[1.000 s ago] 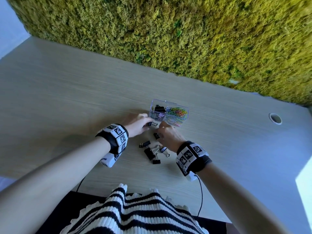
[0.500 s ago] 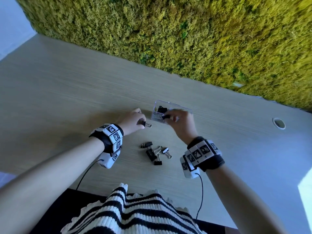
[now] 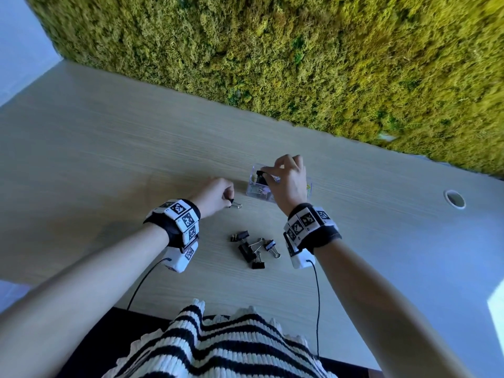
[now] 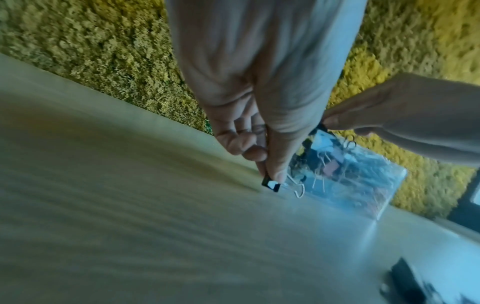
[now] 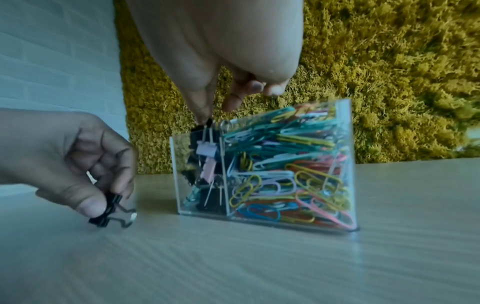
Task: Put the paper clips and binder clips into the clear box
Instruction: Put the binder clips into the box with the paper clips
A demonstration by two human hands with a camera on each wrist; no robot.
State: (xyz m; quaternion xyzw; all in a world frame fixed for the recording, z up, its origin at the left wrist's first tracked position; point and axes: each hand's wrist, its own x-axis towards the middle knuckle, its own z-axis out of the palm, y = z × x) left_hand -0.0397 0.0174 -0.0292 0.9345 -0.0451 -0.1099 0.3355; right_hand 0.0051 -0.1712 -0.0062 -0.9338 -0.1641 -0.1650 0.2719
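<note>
The clear box (image 3: 252,188) (image 5: 348,144) (image 4: 389,181) stands on the table, with two compartments. Coloured paper clips (image 5: 285,164) fill its right one; binder clips lie in the left. My right hand (image 3: 266,173) (image 5: 210,117) hovers over the left compartment and pinches a black binder clip (image 3: 260,178) (image 5: 206,124) at the rim. My left hand (image 3: 230,200) (image 4: 270,174) (image 5: 109,197), just left of the box, pinches another black binder clip (image 3: 235,205) (image 4: 271,185) (image 5: 106,211) that touches the table. Several more binder clips (image 3: 253,248) lie in a loose pile nearer my body.
The pale wood table (image 3: 109,159) runs back to a moss-covered wall (image 3: 300,64). A round cable hole (image 3: 454,199) sits far right. Thin cables (image 3: 317,296) hang from both wrist units over the table's near edge.
My right hand has left the pile and risen over the box with a black binder clip. My left hand has stayed left of the box with its clip, low by the table.
</note>
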